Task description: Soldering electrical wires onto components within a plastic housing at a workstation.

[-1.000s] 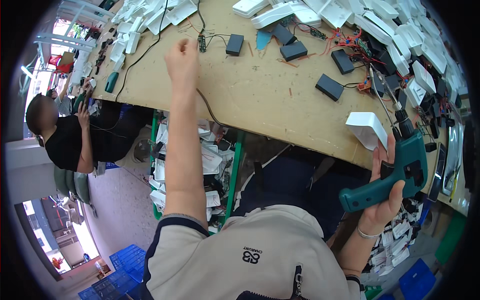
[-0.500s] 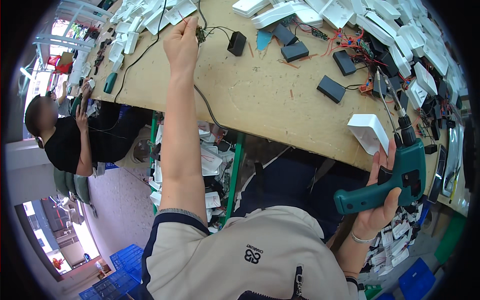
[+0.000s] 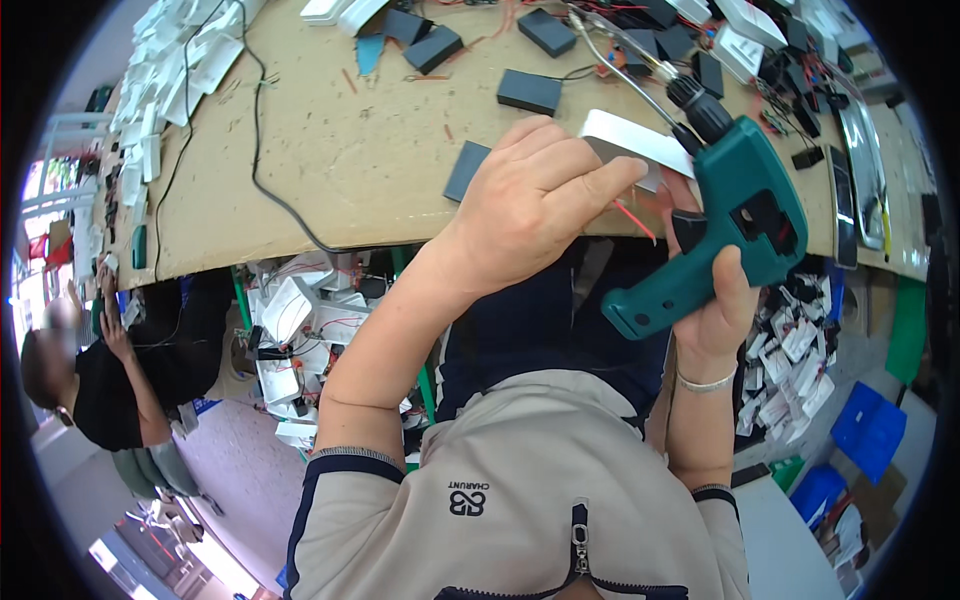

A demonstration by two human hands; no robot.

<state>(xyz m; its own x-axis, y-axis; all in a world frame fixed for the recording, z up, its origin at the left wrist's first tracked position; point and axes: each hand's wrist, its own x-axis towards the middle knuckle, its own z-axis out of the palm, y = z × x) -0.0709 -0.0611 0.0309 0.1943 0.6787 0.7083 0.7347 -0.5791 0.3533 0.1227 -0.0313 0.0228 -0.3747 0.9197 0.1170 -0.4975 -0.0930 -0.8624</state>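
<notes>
My left hand [image 3: 535, 205] is closed, thumb and fingers pinched together near the front edge of the table. A red wire [image 3: 636, 223] sticks out below its fingertips, and the back of the hand hides what else is in it. A black plastic case [image 3: 466, 170] shows partly behind the left hand. My right hand [image 3: 722, 300] grips a dark teal soldering gun [image 3: 755, 205], its metal tip and thin feed tube pointing away from me. Behind the right fingers lies a white plastic shell [image 3: 640, 140]; whether they touch it, I cannot tell.
Several black cases [image 3: 530, 92] and tangled wires lie toward the back. White shells [image 3: 205, 65] are heaped at the far left and right. A black cable [image 3: 257, 150] crosses the wooden table [image 3: 350, 150]. On the left sits a co-worker [image 3: 110, 370]; a phone [image 3: 843, 208] lies right.
My left hand has come back from the far left to near the right hand, with the red wire. A black case now lies behind it. The view has shifted right.
</notes>
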